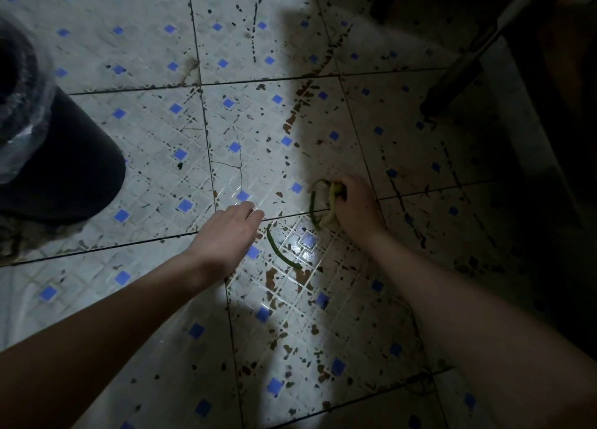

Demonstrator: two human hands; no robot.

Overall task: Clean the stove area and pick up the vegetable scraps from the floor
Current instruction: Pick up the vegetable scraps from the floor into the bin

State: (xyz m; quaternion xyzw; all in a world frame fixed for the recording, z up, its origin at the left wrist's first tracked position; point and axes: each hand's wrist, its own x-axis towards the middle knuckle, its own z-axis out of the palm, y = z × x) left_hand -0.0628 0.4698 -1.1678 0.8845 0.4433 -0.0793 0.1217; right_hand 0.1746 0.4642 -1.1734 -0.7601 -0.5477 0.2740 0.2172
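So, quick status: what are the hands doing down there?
Right hand shut on peels. Left hand open, empty. One green strip on floor between them. Nothing in the way.

arms: two, bare to elbow | sleeves: none | hands: no gloves, no rings

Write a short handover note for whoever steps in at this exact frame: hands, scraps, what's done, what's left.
Right hand: closed in a grip on a bunch of green and pale vegetable peels, low over the tiled floor.
Left hand: open, empty, reaching down beside the loose peel.
Loose green peel: lying on the floor between the hands.
Lined bin: at the far left.
Done: some peels gathered.
Left: pick up the loose peel and bin everything. The stove is out of view, so its state is unknown.
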